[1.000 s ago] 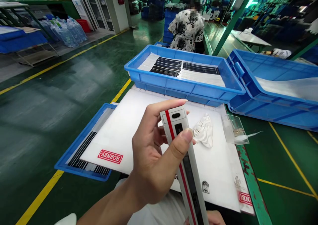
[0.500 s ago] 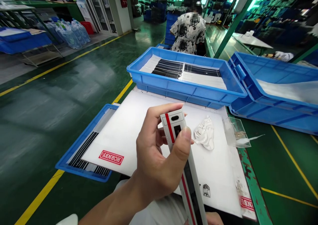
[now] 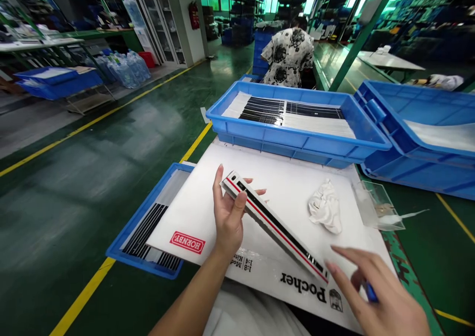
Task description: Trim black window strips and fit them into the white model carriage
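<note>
A long white model train carriage (image 3: 276, 224) with a red stripe and a dark window band lies slantwise over the board. Its far end is gripped by my left hand (image 3: 229, 219), thumb on the near side and fingers behind. My right hand (image 3: 382, 291) is beside its lower right end, index finger and thumb stretched toward it; whether they touch it I cannot tell. Tucked in the curled fingers of that hand is a small blue object (image 3: 371, 292), mostly hidden. A crumpled white cloth (image 3: 325, 207) rests on the white printed board (image 3: 208, 192).
Behind the board stands a blue crate (image 3: 297, 140) holding rows of black and white strips. Another blue crate (image 3: 426, 163) is at right. A clear box (image 3: 386, 212) sits at the board's right edge. A lower blue tray (image 3: 126, 229) is at left. A person (image 3: 289, 54) sits ahead.
The carriage has swung from nearly upright to a slant toward the lower right, farther from me. My right hand has come from beneath it to its right end, with the blue object showing.
</note>
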Tool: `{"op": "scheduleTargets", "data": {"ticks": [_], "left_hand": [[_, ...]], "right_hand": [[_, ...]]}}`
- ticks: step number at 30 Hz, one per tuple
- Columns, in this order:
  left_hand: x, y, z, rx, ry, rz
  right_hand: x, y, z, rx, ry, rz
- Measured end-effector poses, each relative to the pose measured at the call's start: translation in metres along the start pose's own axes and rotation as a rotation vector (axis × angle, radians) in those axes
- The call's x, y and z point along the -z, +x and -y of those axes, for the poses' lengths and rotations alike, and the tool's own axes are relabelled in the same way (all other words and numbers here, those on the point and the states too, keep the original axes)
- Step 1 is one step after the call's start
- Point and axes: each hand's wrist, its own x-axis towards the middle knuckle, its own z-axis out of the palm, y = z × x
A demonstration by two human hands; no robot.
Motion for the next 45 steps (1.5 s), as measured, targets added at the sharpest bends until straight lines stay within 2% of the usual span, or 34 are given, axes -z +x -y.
{"op": "scheduleTargets", "data": {"ticks": [2,4,7,9,14,19,24,29,35,41,45], "left_hand": [[0.002,-0.004,-0.001,-0.093,-0.014,0.026],[0.002,-0.009,-0.005,-0.199,-0.016,0.070],[0.004,-0.014,-0.013,-0.373,0.016,0.110],[0.006,-0.014,-0.017,-0.443,0.038,0.119],[0.015,-0.007,-0.016,-0.524,0.095,0.088],[0.023,-0.002,-0.014,-0.533,0.081,0.098],[0.028,0.003,-0.013,-0.486,0.015,0.054],[0.035,0.009,-0.009,-0.393,-0.036,-0.008],[0.042,0.016,0.000,-0.357,-0.060,-0.094],[0.047,0.018,0.006,-0.362,-0.042,-0.137],[0.047,0.020,0.009,-0.377,-0.052,-0.147]], "right_hand": [[0.003,0.036,0.033,0.183,0.071,0.037],[-0.005,0.062,0.075,0.324,0.243,0.154],[-0.022,0.078,0.126,0.344,0.367,0.224],[-0.030,0.080,0.142,0.346,0.384,0.232],[-0.035,0.083,0.151,0.364,0.374,0.204],[-0.040,0.090,0.160,0.317,0.356,0.259],[-0.042,0.106,0.167,0.214,0.327,0.395],[-0.050,0.137,0.171,0.124,0.281,0.590],[-0.061,0.162,0.176,0.189,0.244,0.718],[-0.068,0.168,0.178,0.224,0.137,0.702],[-0.074,0.173,0.177,0.236,0.122,0.738]]}}
